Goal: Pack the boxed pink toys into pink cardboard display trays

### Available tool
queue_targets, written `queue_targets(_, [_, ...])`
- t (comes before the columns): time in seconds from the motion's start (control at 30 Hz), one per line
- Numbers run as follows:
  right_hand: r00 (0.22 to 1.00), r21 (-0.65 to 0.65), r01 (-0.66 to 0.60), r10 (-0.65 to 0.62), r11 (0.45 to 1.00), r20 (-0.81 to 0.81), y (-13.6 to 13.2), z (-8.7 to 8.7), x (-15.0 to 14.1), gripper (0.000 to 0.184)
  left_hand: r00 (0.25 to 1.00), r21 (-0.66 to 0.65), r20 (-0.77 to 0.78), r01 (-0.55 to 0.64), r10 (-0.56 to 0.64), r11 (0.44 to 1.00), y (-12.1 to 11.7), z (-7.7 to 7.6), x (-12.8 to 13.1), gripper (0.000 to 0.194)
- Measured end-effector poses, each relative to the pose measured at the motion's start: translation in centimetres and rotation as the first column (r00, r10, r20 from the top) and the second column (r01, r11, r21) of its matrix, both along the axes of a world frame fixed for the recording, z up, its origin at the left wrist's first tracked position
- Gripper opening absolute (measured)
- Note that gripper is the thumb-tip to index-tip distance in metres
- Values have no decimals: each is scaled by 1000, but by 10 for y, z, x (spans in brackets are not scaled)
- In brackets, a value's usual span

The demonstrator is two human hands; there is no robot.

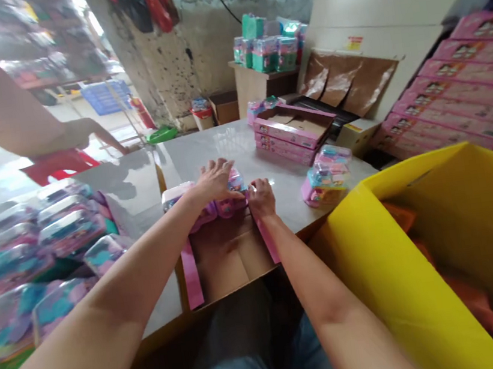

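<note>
Where the left hand [217, 181] touches a plastic case [232, 205], its fingers spread wide. The right hand [261, 198] — fingers curled — grips the cardboard box [229, 256].

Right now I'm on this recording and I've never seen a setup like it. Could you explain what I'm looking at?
There is no machine here: a person works with two bare hands. The single picture comes from a camera on their head, looking forward and down.

On the grey table, an open carton faces them, with clear-lidded packs at its far end. The left hand lies over the packs, fingers spread; the right hand has its fingers bent at the carton's right side. Whether it grips anything is unclear.

More packs sit to the left. Pink trays are stacked farther back, and a yellow box stands on the right.
</note>
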State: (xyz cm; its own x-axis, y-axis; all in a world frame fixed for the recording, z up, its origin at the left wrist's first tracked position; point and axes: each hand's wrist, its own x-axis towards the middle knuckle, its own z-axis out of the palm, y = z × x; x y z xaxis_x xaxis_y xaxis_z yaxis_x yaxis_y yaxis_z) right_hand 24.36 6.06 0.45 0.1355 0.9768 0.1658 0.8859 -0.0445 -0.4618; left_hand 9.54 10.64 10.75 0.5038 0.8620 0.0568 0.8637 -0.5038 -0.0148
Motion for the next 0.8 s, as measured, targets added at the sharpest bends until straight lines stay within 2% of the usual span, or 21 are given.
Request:
queue_targets(0.07, [997, 143, -65, 70, 988, -24, -22, 2, -4, 33, 996, 45, 92, 18, -22, 999, -11, 11, -21, 98])
queue_targets(0.1, [988, 205, -147, 155, 968, -21, -34, 5, -8, 30, 989, 84, 151, -9, -4, 996, -20, 13, -35, 91])
queue_targets(0.17, [933, 281, -353, 358, 893, 34, -51, 17, -18, 26, 954, 172, 290, -136, 82, 976, -48, 5, -66, 75])
queue_targets(0.23, [871, 318, -488, 479, 813, 112, -58, 38, -34, 28, 876, 200, 431, -326, 216, 924, -82, -19, -94, 64])
queue_targets(0.3, [829, 329, -559, 529, 761, 185, -51, 65, -54, 43, 768, 132, 524, -500, 368, 856, -115, -51, -111, 61])
queue_targets(0.33, [809, 320, -588, 545, 743, 221, -44, 77, -65, 54, 720, 81, 542, -559, 434, 825, -128, -66, -115, 62])
queue_targets(0.4, [761, 274, -647, 575, 712, 301, -25, 96, -88, 78, 676, -15, 507, -614, 535, 789, -143, -89, -114, 64])
queue_targets(0.5, [695, 110, -688, 606, 718, 387, 3, 100, -116, 110, 691, -197, 266, -644, 672, 740, -138, -99, -105, 55])
queue_targets(0.57, [671, -29, -679, 637, 733, 378, 16, 93, -124, 117, 675, -314, 115, -672, 729, 671, -127, -96, -102, 42])
queue_targets(0.67, [647, -102, -702, 691, 705, 322, 26, 80, -121, 107, 648, -379, 80, -683, 757, 625, -117, -93, -104, 35])
queue_targets(0.8, [620, -32, -760, 740, 649, 261, 30, 76, -106, 90, 624, -404, 116, -681, 772, 611, -118, -98, -112, 35])
